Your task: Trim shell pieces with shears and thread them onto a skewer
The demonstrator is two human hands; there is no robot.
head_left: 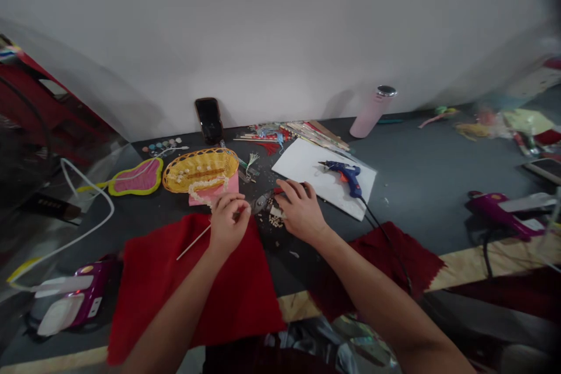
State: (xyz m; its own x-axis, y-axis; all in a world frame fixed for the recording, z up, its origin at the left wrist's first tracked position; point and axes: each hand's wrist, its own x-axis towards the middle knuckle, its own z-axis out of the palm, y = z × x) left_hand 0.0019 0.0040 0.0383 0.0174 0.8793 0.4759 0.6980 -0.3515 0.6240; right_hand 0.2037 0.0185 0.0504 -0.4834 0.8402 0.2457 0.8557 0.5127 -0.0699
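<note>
My left hand [230,222] is closed in a pinch on a thin pale stick [193,243], whose long end slants down to the left over a red cloth [197,292]. At its fingertips the stick's other end is too small to make out. My right hand [300,210] curls over the red handles of a pair of pliers [262,202]. The grey jaws point left toward my left fingertips. Small pale cut bits [276,221] lie on the dark table just below the pliers, partly under my right hand.
A yellow wicker basket [169,178] with a string of pale beads stands left. A blue glue gun [346,172] rests on a white board [298,160]. Behind are a phone [209,121], bundled sticks [318,135] and a pink bottle [370,114]. Purple devices [94,289] sit at both sides.
</note>
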